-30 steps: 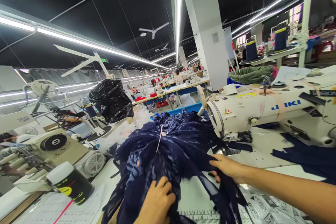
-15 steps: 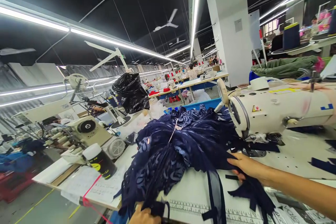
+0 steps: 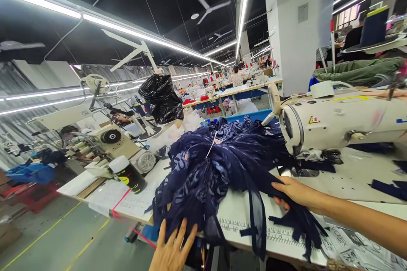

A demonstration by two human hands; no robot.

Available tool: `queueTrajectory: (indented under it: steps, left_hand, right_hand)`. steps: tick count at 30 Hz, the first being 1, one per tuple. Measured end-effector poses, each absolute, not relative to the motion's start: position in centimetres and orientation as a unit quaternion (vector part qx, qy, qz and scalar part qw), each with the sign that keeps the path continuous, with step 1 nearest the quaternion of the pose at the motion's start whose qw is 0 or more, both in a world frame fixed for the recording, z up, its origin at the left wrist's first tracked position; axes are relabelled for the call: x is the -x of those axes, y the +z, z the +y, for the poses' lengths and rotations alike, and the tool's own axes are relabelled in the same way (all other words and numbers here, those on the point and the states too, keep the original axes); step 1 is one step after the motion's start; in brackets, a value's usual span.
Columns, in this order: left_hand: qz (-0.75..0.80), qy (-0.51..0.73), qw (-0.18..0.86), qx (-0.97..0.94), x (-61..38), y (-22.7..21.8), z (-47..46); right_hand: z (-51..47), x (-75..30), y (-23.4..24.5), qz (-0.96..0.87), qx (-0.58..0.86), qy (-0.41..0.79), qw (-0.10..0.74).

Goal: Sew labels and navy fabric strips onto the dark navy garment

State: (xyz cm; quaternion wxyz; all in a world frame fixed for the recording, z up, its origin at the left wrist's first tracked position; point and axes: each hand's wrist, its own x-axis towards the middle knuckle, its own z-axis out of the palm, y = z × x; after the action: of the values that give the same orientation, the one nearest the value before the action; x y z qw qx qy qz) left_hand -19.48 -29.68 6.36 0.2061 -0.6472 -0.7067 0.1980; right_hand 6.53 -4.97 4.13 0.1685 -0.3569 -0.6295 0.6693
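Note:
A tied bundle of navy garments (image 3: 203,169), sheer with patterned panels, lies over the table in front of me. A thin pale tie cinches it near the top. My left hand (image 3: 173,247) has its fingers spread over the cloth hanging at the table's front edge. Around a gathered length of the bundle, my right hand (image 3: 291,192) is closed, thumb on top. Loose navy strips (image 3: 305,224) trail below that hand. Beside it stands a white sewing machine (image 3: 333,125), its needle area partly hidden by cloth.
A printed ruler (image 3: 282,237) runs along the table front, with clear printed bags (image 3: 349,245) at right. On the left are a black bottle with a white cap (image 3: 129,173), papers with a pink ribbon (image 3: 122,199), and another machine (image 3: 111,142). Navy scraps (image 3: 386,188) lie far right.
My left hand has let go of the cloth and spread its fingers over it. My right hand keeps its hold on the bundle. The camera view has shifted slightly.

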Motion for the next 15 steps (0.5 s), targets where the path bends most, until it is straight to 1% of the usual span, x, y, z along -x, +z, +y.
queueTrajectory:
  steps: [3, 7, 10, 15]
  left_hand:
    - [-0.702, 0.178, 0.257, 0.64, 19.4, 4.7, -30.3]
    - [-0.695, 0.101, 0.295, 0.648, 20.5, 2.7, -29.7]
    - [-0.7, 0.053, 0.345, 0.623, 21.3, 1.1, -28.0]
    - [-0.715, 0.027, 0.414, 0.563, 20.9, -0.1, -25.5]
  right_hand:
    - [-5.2, -6.6, 4.2, -0.631, 0.358, 0.669, 0.161]
    - [-5.5, -6.5, 4.2, -0.632, 0.358, 0.671, 0.15]
    - [-5.7, -6.3, 4.1, -0.635, 0.353, 0.671, 0.15]
    - [-5.7, -5.8, 4.1, -0.679, 0.361, 0.62, 0.156]
